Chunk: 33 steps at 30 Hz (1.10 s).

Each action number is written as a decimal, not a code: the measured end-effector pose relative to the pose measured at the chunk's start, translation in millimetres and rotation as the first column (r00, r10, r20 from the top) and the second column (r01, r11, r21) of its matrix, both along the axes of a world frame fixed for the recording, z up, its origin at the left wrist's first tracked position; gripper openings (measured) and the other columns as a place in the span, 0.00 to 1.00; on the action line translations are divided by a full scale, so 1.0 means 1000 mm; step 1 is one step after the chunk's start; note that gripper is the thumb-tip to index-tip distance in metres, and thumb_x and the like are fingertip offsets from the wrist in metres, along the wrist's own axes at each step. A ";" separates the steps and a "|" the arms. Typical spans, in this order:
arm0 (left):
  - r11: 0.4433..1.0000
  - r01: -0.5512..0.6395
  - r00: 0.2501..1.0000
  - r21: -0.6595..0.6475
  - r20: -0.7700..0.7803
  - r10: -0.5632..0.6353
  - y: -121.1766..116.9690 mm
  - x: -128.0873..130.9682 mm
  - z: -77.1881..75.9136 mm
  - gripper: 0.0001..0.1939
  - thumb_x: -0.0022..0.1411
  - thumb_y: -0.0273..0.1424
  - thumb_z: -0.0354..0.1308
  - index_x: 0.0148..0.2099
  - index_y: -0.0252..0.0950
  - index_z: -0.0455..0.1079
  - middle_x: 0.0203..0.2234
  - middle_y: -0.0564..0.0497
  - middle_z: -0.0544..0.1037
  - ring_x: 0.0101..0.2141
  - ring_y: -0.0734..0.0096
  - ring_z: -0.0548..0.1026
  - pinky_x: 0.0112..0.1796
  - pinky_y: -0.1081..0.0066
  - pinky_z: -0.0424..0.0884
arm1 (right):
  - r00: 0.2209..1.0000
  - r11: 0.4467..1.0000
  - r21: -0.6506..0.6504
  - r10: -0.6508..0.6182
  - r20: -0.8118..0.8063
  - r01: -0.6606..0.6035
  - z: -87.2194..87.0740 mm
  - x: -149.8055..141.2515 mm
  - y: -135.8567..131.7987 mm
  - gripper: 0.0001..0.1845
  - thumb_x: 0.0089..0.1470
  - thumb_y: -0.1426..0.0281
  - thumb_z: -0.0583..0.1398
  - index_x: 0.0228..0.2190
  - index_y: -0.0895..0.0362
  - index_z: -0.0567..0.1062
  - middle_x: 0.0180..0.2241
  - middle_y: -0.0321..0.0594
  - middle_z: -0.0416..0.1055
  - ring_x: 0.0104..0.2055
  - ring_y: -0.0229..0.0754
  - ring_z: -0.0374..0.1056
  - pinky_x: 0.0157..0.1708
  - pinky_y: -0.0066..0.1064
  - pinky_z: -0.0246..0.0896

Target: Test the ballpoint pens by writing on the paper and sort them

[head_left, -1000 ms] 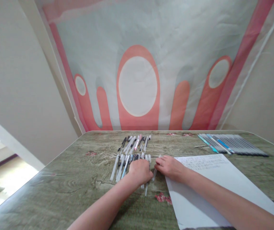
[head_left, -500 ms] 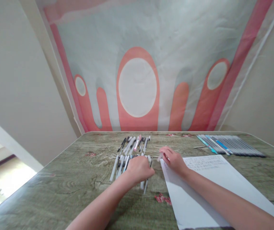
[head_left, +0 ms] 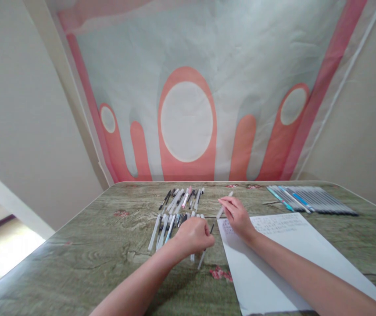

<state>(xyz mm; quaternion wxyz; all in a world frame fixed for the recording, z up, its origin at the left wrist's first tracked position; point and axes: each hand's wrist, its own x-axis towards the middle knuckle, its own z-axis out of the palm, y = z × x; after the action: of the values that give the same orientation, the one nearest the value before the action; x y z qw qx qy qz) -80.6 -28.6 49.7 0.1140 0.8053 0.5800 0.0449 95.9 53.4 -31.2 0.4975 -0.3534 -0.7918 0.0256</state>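
Observation:
My left hand (head_left: pixel 195 235) is closed over the right end of the near row of pens (head_left: pixel 163 230). A slim pen (head_left: pixel 202 259), dark at its upper end and pale below, slants out of its fingers; whether it is a whole pen or a refill I cannot tell. My right hand (head_left: pixel 237 216) is above the top left corner of a sheet of paper (head_left: pixel 273 263). Its fingers pinch a translucent whitish pen barrel (head_left: pixel 220 213), tilted up to the right. The upper end of the slim pen points toward this barrel, with a small gap between them.
Behind the near row lies a second cluster of pens (head_left: pixel 183 199), one of them pink. At the far right is a neat row of grey pens (head_left: pixel 326 199) with blue and teal ones at its left. Handwriting covers the paper's upper part. The wooden table (head_left: pixel 92 250) meets a patterned backdrop (head_left: pixel 188 171).
My right hand has straightened its fingers, and the translucent barrel now shows more fully. In my left hand the slim pen has swung right at its top, away from the row.

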 end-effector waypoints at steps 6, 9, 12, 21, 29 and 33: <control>1.000 0.002 1.000 0.010 0.003 -0.002 0.000 0.002 0.000 0.11 0.45 0.29 0.48 0.25 0.36 0.72 0.20 0.50 0.75 0.22 0.70 0.69 0.24 0.74 0.59 | 1.000 0.999 0.040 0.008 0.027 -0.009 -0.002 -0.001 0.001 0.18 0.56 0.73 0.48 0.47 0.54 0.69 0.42 0.44 0.66 0.45 0.44 0.62 0.46 0.41 0.59; 1.000 -0.010 1.000 0.005 0.016 0.010 0.001 0.002 -0.001 0.10 0.44 0.29 0.48 0.24 0.36 0.72 0.20 0.50 0.74 0.22 0.69 0.69 0.24 0.74 0.59 | 0.999 0.997 0.074 0.004 0.036 -0.006 -0.002 -0.002 0.000 0.18 0.56 0.74 0.48 0.47 0.53 0.69 0.42 0.45 0.67 0.44 0.44 0.62 0.44 0.40 0.60; 0.999 -0.022 0.998 0.028 0.065 0.021 0.003 0.000 -0.004 0.08 0.44 0.29 0.49 0.23 0.36 0.70 0.19 0.51 0.74 0.23 0.70 0.69 0.24 0.74 0.59 | 0.997 0.994 0.106 0.007 0.072 -0.014 -0.001 -0.004 -0.002 0.18 0.56 0.74 0.49 0.46 0.53 0.70 0.41 0.44 0.68 0.43 0.43 0.63 0.42 0.38 0.61; 0.987 -0.083 0.846 0.135 0.534 -0.002 0.017 -0.007 -0.016 0.09 0.53 0.31 0.51 0.37 0.35 0.65 0.25 0.52 0.73 0.27 0.72 0.71 0.29 0.74 0.63 | 0.979 0.992 0.128 -0.031 0.204 0.005 0.000 -0.003 -0.006 0.14 0.55 0.72 0.52 0.42 0.52 0.72 0.36 0.42 0.70 0.39 0.41 0.64 0.38 0.32 0.59; 0.993 -0.105 0.494 -0.044 0.865 0.091 0.028 -0.007 -0.004 0.18 0.61 0.43 0.41 0.35 0.34 0.63 0.28 0.49 0.74 0.26 0.72 0.72 0.30 0.71 0.67 | 0.982 0.994 0.100 -0.060 0.182 0.042 -0.005 -0.003 -0.002 0.14 0.54 0.73 0.52 0.42 0.52 0.71 0.36 0.41 0.70 0.38 0.40 0.64 0.37 0.32 0.58; 0.992 -0.120 0.386 -0.048 0.918 0.091 0.030 -0.009 0.000 0.20 0.61 0.45 0.41 0.35 0.33 0.64 0.28 0.48 0.74 0.25 0.73 0.72 0.31 0.71 0.68 | 0.983 0.995 0.086 -0.059 0.174 0.044 -0.003 -0.003 -0.004 0.14 0.54 0.73 0.52 0.43 0.53 0.71 0.37 0.42 0.70 0.38 0.41 0.64 0.37 0.33 0.59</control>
<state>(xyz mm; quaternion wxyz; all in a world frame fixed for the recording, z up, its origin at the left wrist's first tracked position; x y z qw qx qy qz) -89.7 1.1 50.1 0.4008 0.6102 0.4705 0.4956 92.6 49.4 -34.4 0.4401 -0.3541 -0.8237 -0.0508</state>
